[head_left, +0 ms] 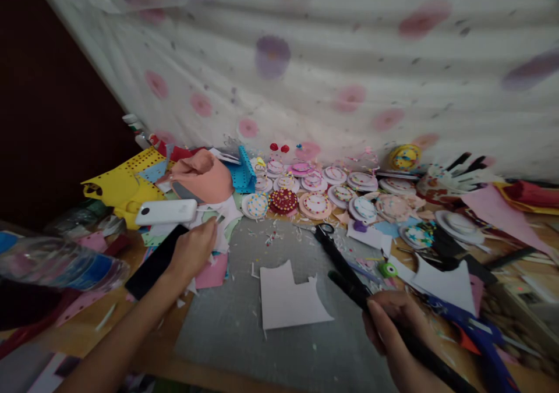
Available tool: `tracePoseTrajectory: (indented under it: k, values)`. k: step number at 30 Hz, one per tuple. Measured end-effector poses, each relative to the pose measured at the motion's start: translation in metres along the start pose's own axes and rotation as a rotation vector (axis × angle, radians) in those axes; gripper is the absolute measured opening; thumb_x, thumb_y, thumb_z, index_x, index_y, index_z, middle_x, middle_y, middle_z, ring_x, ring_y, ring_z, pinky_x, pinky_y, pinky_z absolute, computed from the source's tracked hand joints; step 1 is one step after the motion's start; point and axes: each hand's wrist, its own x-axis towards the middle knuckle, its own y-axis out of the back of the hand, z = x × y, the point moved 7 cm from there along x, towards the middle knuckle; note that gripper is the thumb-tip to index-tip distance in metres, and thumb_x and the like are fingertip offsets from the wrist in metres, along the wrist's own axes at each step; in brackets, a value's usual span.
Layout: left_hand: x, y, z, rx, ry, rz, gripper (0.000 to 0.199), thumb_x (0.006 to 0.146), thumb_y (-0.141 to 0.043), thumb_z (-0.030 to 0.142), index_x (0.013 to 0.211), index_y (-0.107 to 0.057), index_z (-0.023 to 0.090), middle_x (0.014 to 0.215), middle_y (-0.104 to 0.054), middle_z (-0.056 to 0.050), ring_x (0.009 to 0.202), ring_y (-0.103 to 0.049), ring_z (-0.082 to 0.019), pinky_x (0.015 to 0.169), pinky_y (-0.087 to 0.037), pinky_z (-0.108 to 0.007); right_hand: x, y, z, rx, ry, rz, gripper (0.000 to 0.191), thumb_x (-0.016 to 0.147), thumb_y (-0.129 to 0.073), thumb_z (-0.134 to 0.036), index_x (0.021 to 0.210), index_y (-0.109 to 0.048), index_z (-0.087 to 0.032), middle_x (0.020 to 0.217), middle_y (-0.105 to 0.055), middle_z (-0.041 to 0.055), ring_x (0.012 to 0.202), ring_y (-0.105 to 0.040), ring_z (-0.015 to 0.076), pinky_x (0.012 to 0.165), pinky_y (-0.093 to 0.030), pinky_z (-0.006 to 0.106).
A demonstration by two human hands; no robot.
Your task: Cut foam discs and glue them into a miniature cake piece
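Observation:
My left hand [194,250] is closed, fingers curled down over paper scraps [227,221] beside the black phone [152,265]. Whatever it may pinch is hidden. My right hand [399,329] grips a long black tool [345,265] with two prongs angled forward and left over the mat; its exact kind is unclear. Between my hands, a white paper piece [290,300] with a cut notch and a curved edge lies flat on the grey cutting mat [227,329]. Neither hand touches this paper.
Small beaded paper discs [317,204] crowd the back. At left are a white power bank [166,211], a water bottle [65,262] and yellow sheets [126,183]. A blue glue gun [480,335] and a green round trinket [388,269] lie right. A flowered curtain [305,61] hangs behind.

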Motion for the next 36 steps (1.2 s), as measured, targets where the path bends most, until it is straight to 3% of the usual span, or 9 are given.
tracePoseTrajectory:
  k: [3, 4, 8, 15, 19, 25, 29, 33, 36]
  values:
    - [-0.02, 0.033, 0.01, -0.144, 0.102, 0.076, 0.038, 0.097, -0.04, 0.042, 0.111, -0.063, 0.016, 0.09, -0.073, -0.01, 0.077, -0.071, -0.025, 0.071, -0.055, -0.035, 0.003, 0.004, 0.005, -0.028, 0.014, 0.038, 0.018, 0.096, -0.055, -0.041, 0.1, -0.06, -0.024, 0.054, -0.055, -0.0053, 0.038, -0.047, 0.0103, 0.041, -0.035, 0.023]
    - [-0.03, 0.038, 0.01, -0.388, 0.229, 0.107, 0.038, 0.094, -0.048, 0.047, 0.109, -0.065, 0.017, 0.09, -0.074, -0.008, 0.078, -0.071, -0.024, 0.07, -0.056, -0.032, 0.004, 0.0, 0.004, -0.038, 0.031, 0.025, 0.02, 0.096, -0.053, -0.041, 0.101, -0.063, -0.024, 0.056, -0.057, -0.0044, 0.041, -0.049, 0.0104, 0.044, -0.038, 0.024]
    - [-0.072, 0.014, 0.045, -1.136, 0.605, -0.068, 0.042, 0.078, -0.07, 0.053, 0.103, -0.071, 0.019, 0.098, -0.074, -0.005, 0.082, -0.071, -0.023, 0.065, -0.06, -0.029, 0.006, -0.041, -0.002, 0.119, 0.015, -0.162, 0.022, 0.095, -0.053, -0.043, 0.098, -0.067, -0.026, 0.064, -0.064, -0.0013, 0.052, -0.06, 0.0138, 0.05, -0.047, 0.025]
    - [-0.111, -0.023, 0.104, -1.655, 0.84, -0.348, 0.035, 0.065, -0.084, 0.046, 0.087, -0.077, 0.019, 0.079, -0.075, -0.005, 0.07, -0.07, -0.019, 0.056, -0.06, -0.026, -0.011, -0.081, 0.006, 0.384, -0.332, -0.297, 0.028, 0.086, -0.066, -0.047, 0.105, -0.063, -0.027, 0.094, -0.067, 0.004, 0.079, -0.064, 0.0185, 0.062, -0.051, 0.026]
    - [-0.115, -0.035, 0.103, -1.718, 0.819, -0.454, 0.032, 0.07, -0.081, 0.044, 0.09, -0.077, 0.019, 0.079, -0.075, -0.006, 0.069, -0.07, -0.02, 0.059, -0.06, -0.028, -0.016, -0.074, 0.012, 0.372, -0.317, -0.298, 0.025, 0.087, -0.066, -0.046, 0.105, -0.065, -0.029, 0.094, -0.067, 0.0025, 0.08, -0.064, 0.0182, 0.064, -0.051, 0.025]
    - [-0.111, -0.041, 0.105, -1.64, 0.437, -0.6, 0.046, 0.081, -0.065, 0.057, 0.109, -0.072, 0.022, 0.121, -0.069, -0.012, 0.116, -0.061, -0.028, 0.097, -0.05, -0.038, -0.014, -0.062, -0.001, 0.203, 0.079, -0.241, 0.012, 0.094, -0.06, -0.027, 0.098, -0.069, -0.033, 0.093, -0.071, 0.0012, 0.09, -0.066, 0.0199, 0.082, -0.052, 0.033]
    - [-0.123, -0.044, 0.11, -1.64, 0.428, -0.73, 0.051, 0.084, -0.064, 0.052, 0.127, -0.059, 0.027, 0.12, -0.068, -0.011, 0.102, -0.068, -0.025, 0.078, -0.056, -0.033, -0.021, -0.063, -0.001, 0.186, 0.176, -0.329, 0.021, 0.094, -0.056, -0.018, 0.105, -0.066, -0.032, 0.109, -0.07, 0.0036, 0.108, -0.064, 0.0234, 0.095, -0.049, 0.041]
    - [-0.12, -0.044, 0.088, -1.413, 0.451, -0.526, 0.054, 0.084, -0.068, 0.039, 0.132, -0.046, 0.025, 0.105, -0.071, -0.008, 0.087, -0.07, -0.021, 0.069, -0.056, -0.027, -0.019, -0.047, 0.017, -0.049, 0.128, -0.212, 0.035, 0.092, -0.058, -0.014, 0.121, -0.053, -0.032, 0.126, -0.064, 0.0065, 0.12, -0.059, 0.0237, 0.102, -0.047, 0.043]
    - [-0.109, -0.039, 0.059, -1.142, 0.442, -0.297, 0.058, 0.081, -0.069, 0.042, 0.13, -0.046, 0.02, 0.129, -0.061, -0.014, 0.11, -0.064, -0.026, 0.087, -0.055, -0.035, -0.021, -0.05, 0.032, -0.288, 0.163, -0.377, 0.037, 0.091, -0.059, -0.019, 0.127, -0.051, -0.028, 0.132, -0.06, 0.0114, 0.122, -0.058, 0.026, 0.102, -0.048, 0.045]
